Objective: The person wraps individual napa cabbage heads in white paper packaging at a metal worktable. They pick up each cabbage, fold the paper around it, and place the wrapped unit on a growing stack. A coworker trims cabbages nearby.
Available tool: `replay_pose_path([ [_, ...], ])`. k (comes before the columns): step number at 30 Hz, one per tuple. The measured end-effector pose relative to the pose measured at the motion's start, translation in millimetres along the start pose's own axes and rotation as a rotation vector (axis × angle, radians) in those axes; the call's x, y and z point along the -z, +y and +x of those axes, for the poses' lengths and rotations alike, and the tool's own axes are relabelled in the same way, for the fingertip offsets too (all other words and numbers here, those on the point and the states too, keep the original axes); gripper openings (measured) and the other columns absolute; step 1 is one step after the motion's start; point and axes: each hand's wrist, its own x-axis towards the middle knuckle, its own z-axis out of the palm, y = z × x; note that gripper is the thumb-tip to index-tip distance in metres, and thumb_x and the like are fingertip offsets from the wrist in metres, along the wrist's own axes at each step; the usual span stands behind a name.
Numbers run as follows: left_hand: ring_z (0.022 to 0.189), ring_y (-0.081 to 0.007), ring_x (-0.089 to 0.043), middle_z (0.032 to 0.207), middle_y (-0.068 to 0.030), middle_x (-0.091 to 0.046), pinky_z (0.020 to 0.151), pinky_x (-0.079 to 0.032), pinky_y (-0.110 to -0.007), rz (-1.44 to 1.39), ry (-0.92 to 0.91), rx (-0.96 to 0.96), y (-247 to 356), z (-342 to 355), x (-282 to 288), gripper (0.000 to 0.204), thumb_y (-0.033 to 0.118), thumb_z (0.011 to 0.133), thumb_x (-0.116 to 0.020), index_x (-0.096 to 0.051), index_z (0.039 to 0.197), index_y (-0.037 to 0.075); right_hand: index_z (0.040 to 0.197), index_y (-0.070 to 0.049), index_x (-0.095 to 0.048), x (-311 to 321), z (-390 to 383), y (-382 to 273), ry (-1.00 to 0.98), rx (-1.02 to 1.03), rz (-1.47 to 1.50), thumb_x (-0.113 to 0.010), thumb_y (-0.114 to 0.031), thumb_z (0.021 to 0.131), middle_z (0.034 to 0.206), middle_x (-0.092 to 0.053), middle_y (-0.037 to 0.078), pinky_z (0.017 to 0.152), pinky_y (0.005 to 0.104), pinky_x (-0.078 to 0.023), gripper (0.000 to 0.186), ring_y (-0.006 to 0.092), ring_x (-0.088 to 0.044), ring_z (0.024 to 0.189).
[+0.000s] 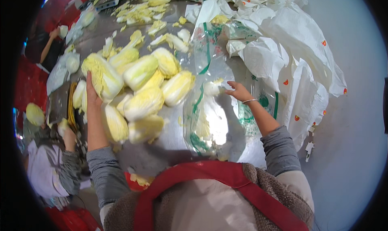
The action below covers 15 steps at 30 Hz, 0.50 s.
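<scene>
My left hand (92, 89) is against the near side of a napa cabbage (106, 75) at the left of a heap, its fingers partly hidden by the cabbage. More pale yellow-and-white napa cabbages (144, 103) lie piled beside it on the metal table. To the right, my right hand (240, 92) reaches over a clear plastic bag (201, 113) with green print, fingers stretched out and apart. Just by its fingertips is a small whitish piece (213, 88), blurred, whose kind I cannot make out.
Crumpled white bags (303, 41) with red marks spread along the right side. Loose cabbage leaves (137, 14) litter the far part of the table. At the left, a co-worker's hand (69, 139) holds a pale vegetable, and another person's arm (49, 45) shows farther back.
</scene>
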Motion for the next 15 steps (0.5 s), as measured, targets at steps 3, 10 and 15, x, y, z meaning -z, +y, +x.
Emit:
replay_pose_path([
  [3, 0.111, -0.0267, -0.052, 0.124, -0.0147, -0.052, 0.095, -0.042, -0.038, 0.711, 0.171, 0.023, 11.8, 37.9, 20.4, 0.058, 0.04, 0.088, -0.052, -0.039, 0.132, 0.004, 0.13, -0.006, -0.042, 12.1, 41.0, -16.6, 0.24, -0.023, -0.407, -0.063, -0.014, 0.075, 0.131, -0.044, 0.019, 0.098, 0.0377, -0.038, 0.059, 0.0347, -0.044, 0.119],
  [10, 0.119, -0.0359, -0.043, 0.129, -0.0278, -0.042, 0.1, -0.034, -0.04, 1.73, 0.362, -0.073, -54.8, 66.8, 61.1, 0.086, 0.044, 0.079, -0.064, -0.023, 0.137, -0.005, 0.13, -0.017, -0.04, 49.5, 171.2, 26.6, 0.403, 0.206, -0.937, -0.05, -0.009, 0.079, 0.138, -0.031, 0.018, 0.099, 0.0541, -0.031, 0.052, 0.0363, -0.03, 0.129],
  [15, 0.124, -0.0361, -0.035, 0.132, -0.0266, -0.037, 0.104, -0.028, -0.039, 1.508, 0.311, -0.124, -54.2, 65.0, 75.0, 0.08, 0.039, 0.082, -0.062, -0.023, 0.136, -0.006, 0.118, -0.016, -0.048, 45.1, 228.5, 41.7, 0.35, 0.118, -1.16, -0.047, -0.013, 0.082, 0.126, -0.041, 0.018, 0.091, 0.0619, -0.031, 0.036, 0.0376, -0.037, 0.12],
])
